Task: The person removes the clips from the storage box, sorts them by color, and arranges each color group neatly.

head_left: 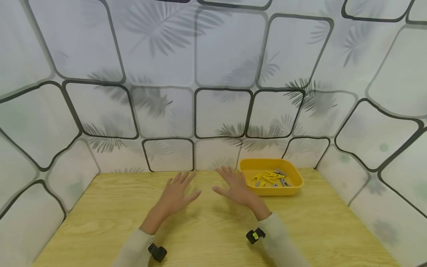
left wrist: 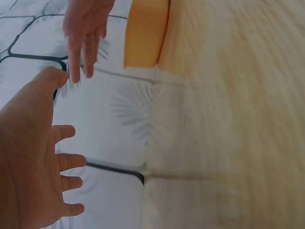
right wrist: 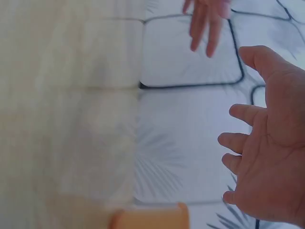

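Both hands hover above a wooden table, palms down and fingers spread, holding nothing. My left hand (head_left: 175,196) is left of the middle, its thumb stretched toward the other hand. To its right my right hand (head_left: 235,187) is held beside a yellow plastic tray (head_left: 273,191); in the head view its fingers overlap the tray's left edge, and I cannot tell whether they touch. Inside the tray lie several yellow clothespins (head_left: 269,178) and grey clothespins (head_left: 283,182). The left wrist view shows the tray's side (left wrist: 145,36) beyond the right hand (left wrist: 88,33).
The wood-grain table top (head_left: 207,230) runs back to a wall (head_left: 223,111) of pale patterned cloth with dark outlines and leaf prints. Similar cloth stands at the left side (head_left: 30,148) and right side (head_left: 377,155). A small black device is strapped to each wrist.
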{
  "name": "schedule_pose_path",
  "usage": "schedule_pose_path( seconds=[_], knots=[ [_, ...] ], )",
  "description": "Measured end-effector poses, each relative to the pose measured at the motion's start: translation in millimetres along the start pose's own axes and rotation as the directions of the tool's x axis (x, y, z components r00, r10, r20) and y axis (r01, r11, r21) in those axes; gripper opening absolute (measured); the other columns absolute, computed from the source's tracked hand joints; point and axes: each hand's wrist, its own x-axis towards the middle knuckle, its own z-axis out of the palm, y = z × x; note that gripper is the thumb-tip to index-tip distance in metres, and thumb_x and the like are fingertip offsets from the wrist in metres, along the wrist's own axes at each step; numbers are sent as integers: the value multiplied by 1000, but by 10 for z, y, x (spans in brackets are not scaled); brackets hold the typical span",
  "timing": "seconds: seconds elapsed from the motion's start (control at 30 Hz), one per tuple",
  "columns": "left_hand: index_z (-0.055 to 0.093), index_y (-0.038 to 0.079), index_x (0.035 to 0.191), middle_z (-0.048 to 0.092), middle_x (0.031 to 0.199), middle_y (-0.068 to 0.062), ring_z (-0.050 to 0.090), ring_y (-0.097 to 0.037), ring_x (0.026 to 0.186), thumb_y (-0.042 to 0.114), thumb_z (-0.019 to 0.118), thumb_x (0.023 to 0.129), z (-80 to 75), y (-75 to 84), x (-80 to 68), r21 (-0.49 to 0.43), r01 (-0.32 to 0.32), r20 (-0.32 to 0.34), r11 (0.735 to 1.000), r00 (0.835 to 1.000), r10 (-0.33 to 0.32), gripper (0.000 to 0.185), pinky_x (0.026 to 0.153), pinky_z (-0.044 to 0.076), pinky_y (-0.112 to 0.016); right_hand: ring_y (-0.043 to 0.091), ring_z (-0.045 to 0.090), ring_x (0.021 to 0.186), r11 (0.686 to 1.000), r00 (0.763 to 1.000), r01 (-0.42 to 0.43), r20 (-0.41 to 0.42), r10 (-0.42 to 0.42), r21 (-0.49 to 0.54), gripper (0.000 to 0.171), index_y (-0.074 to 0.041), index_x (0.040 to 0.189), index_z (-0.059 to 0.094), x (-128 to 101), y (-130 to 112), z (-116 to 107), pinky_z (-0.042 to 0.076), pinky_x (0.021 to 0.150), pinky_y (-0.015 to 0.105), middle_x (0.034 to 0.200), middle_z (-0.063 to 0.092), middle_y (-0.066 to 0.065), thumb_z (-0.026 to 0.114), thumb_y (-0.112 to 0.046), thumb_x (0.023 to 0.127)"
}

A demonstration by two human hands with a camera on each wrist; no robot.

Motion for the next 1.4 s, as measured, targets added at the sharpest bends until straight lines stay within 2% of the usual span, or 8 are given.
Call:
schedule_pose_path(
  seconds=[0.13,0.23,0.37,0.5,0.67,1.07,1.23,1.4],
  knots=[
    [34,13,159,37,162,-18,31,-46,150,47,52,104,6,152,159,-241,-7,3,970,1000,8,67,116,26,-68,42,8,158,999,996,8,-92,-4,45,75,-17,163,25,-71,181,-281,0,117,74,170,19,16,58,-45,101],
    [32,13,160,38,161,-18,35,-43,149,40,53,105,51,303,287,-446,47,44,894,999,-30,64,116,30,-65,47,10,156,997,989,-20,-147,31,76,75,-12,162,26,-157,367,-520,9,118,74,168,22,20,60,-40,102],
    [36,10,158,50,152,-22,44,-42,143,31,54,106,182,517,446,-653,137,113,745,990,-83,58,112,38,-62,52,22,151,981,969,-155,-175,174,116,72,-8,161,27,-336,647,-869,26,115,71,165,24,26,56,-40,104],
    [41,1,153,57,141,-26,52,-43,135,23,53,106,338,710,590,-795,236,197,559,972,-130,53,111,42,-57,55,30,145,946,924,-280,-220,312,166,67,2,157,32,-507,951,-1165,31,113,68,158,32,34,54,-35,106],
    [43,-9,148,58,137,-32,59,-44,127,14,55,102,552,876,749,-856,321,266,405,946,-187,52,108,47,-52,58,32,142,882,869,-407,-198,454,239,63,10,153,33,-652,1305,-1363,36,112,66,153,33,42,53,-27,106],
    [49,-9,142,66,123,-27,72,-30,103,5,57,101,977,1068,1007,-887,385,324,255,913,-249,45,99,54,-48,58,44,132,801,830,-521,-45,556,294,55,21,147,33,-826,1837,-1377,46,104,61,149,35,44,48,-12,105],
    [48,-9,144,68,120,-27,71,-15,88,6,58,102,993,1105,1059,-889,398,340,228,905,-255,46,99,55,-48,51,58,120,798,821,-511,-91,563,319,48,23,140,43,-828,1947,-1348,55,96,51,142,45,43,50,-8,103],
    [51,-11,138,69,118,-29,70,-11,79,3,61,99,1003,1080,1076,-891,402,343,210,901,-266,43,93,58,-43,22,68,83,798,803,-485,-179,568,358,38,24,124,57,-817,2023,-1301,59,71,31,115,63,38,57,-5,99]
  ],
)
